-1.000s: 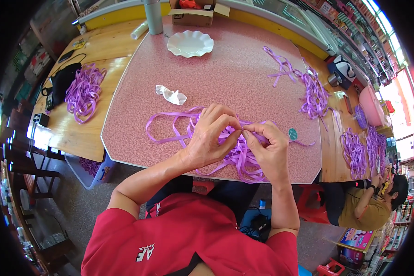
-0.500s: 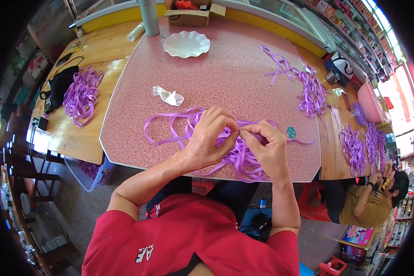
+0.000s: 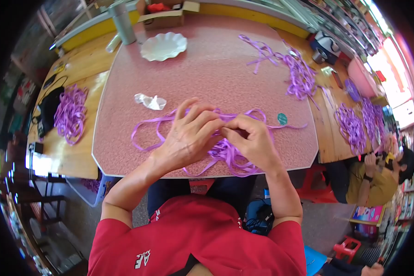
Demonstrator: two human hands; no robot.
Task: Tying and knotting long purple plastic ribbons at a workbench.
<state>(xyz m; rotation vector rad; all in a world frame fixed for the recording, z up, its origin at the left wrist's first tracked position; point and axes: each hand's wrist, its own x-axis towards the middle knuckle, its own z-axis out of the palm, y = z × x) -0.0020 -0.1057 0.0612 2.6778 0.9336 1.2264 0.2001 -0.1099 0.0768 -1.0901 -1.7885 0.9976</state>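
Purple ribbon (image 3: pixel 228 152) | heaped on pink table (image 3: pixel 207 73) | left hand (image 3: pixel 187 134), right hand (image 3: pixel 254 140): fingertips close together | grip: cannot tell

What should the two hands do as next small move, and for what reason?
Perhaps ease the left hand slightly leftward, with the right hand steady: their fingers meet above the loose purple ribbon, and what lies between them is hard to see, so a small gap might show it.

A single head-worn fisheye view looks down and forward from close above and behind the left hand (image 3: pixel 185 135) and right hand (image 3: pixel 253 140), spanning the pink table (image 3: pixel 202 76) beyond them.
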